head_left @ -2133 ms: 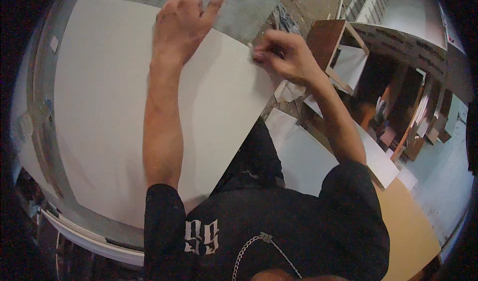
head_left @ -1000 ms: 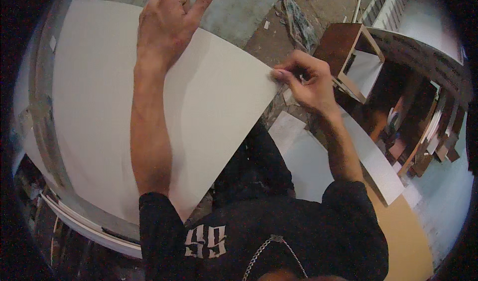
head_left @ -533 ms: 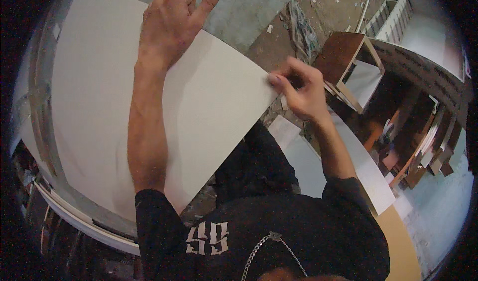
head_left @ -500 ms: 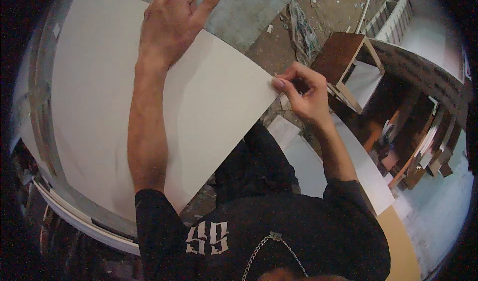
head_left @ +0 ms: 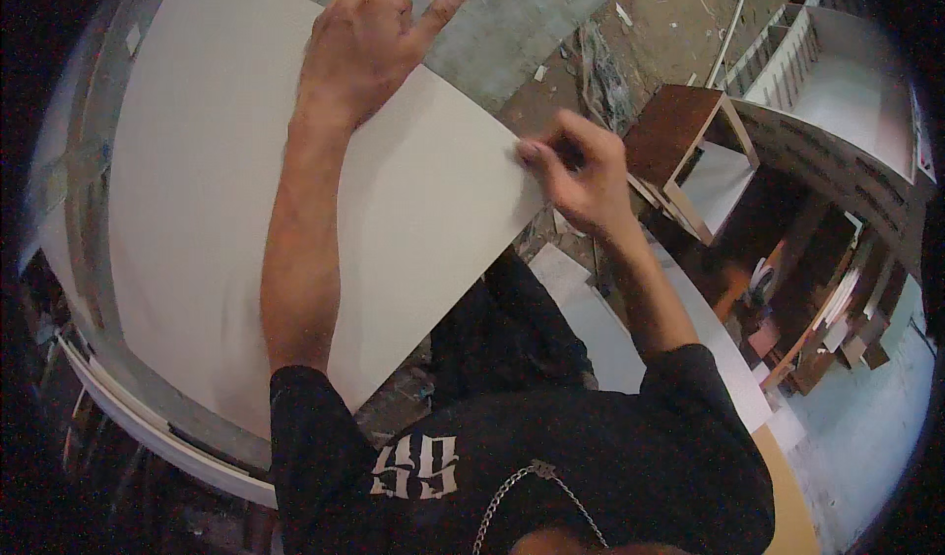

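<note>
A large white panel (head_left: 226, 191) lies flat in front of me, stretching off to the left. My left forearm crosses over it. My left hand (head_left: 364, 53) is at its far edge, thumb and index finger stretched out and apart past the edge, with the other fingers partly hidden. Near the panel's right corner, my right hand (head_left: 586, 176) is closed in a pinch, thumb and bent index finger together at the edge. The fingertips are slightly blurred, and anything small between them cannot be made out.
To the right stands a brown open box-like cabinet (head_left: 674, 137) on a littered floor. Beyond it is a white slatted frame (head_left: 787, 63). Offcuts and boards (head_left: 832, 329) lean farther right. A pale board (head_left: 591, 324) lies beside my legs. Crumpled plastic (head_left: 602, 78) lies beyond the panel.
My right hand has shifted slightly left and up along the panel's edge, still pinched. The whole view has moved a little, and the left hand keeps its pose at the far edge.
</note>
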{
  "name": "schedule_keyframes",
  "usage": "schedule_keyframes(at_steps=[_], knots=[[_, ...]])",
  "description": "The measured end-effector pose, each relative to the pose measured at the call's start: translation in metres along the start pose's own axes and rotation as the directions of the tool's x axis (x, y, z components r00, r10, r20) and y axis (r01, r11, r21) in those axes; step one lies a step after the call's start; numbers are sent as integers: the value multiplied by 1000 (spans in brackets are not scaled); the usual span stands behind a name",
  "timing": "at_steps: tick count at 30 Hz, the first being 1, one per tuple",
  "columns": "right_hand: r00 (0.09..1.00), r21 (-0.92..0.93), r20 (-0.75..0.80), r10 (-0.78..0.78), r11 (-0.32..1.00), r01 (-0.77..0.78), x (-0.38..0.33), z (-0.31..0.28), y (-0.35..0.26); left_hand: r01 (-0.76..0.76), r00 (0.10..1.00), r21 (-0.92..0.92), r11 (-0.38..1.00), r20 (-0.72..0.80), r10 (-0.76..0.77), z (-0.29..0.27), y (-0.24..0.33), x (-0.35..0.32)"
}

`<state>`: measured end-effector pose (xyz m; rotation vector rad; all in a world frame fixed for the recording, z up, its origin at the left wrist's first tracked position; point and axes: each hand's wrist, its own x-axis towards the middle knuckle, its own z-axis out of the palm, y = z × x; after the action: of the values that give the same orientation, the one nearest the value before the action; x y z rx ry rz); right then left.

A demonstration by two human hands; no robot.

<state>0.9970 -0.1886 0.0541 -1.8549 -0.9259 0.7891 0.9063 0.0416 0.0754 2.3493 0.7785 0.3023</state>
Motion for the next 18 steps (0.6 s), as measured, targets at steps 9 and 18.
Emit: schedule_keyframes(at_steps=[9, 18], knots=[[999, -152, -1, 45, 987, -45, -64, -28, 33, 118, 989, 11, 993, 90, -119, -6, 6, -2], [960, 33, -272, -63, 997, 74, -53, -5, 15, 3, 999, 20, 1000, 34, -4, 0, -8, -3]])
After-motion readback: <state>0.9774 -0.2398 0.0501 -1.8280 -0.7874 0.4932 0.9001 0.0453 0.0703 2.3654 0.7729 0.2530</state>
